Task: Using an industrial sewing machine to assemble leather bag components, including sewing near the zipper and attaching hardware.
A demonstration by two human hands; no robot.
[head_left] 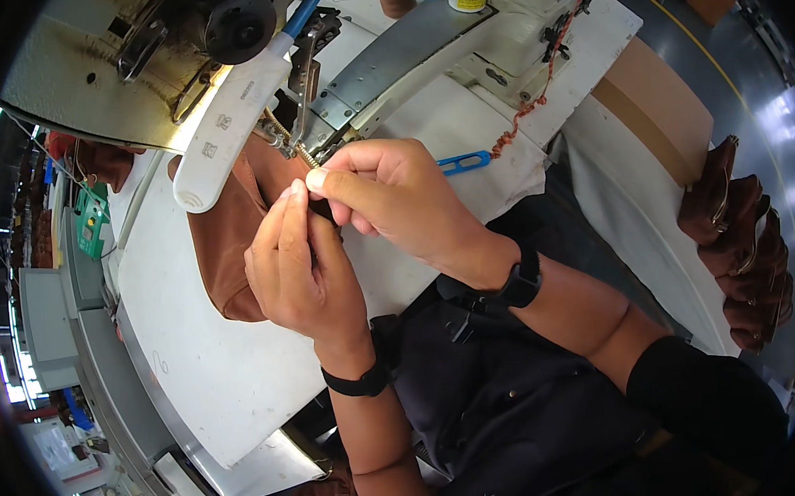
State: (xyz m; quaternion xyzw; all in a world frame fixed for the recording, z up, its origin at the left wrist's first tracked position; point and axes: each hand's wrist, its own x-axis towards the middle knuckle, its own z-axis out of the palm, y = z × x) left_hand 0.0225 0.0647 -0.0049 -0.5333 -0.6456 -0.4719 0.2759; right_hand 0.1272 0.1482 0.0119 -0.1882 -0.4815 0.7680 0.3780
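Above the white worktable my left hand and my right hand meet fingertip to fingertip. Both are closed in a pinch, and what lies between the fingertips is too small or hidden to make out. Just beyond them a short strip with gold-coloured teeth, like a zipper end, shows beside the sewing machine's needle area. A brown leather piece lies under the machine and behind my left hand, which partly covers it.
A white lamp arm hangs low over the leather. The sewing machine bed extends to the upper right. A blue tool on a red coiled cord lies right of my hands. Brown leather pieces are piled at far right.
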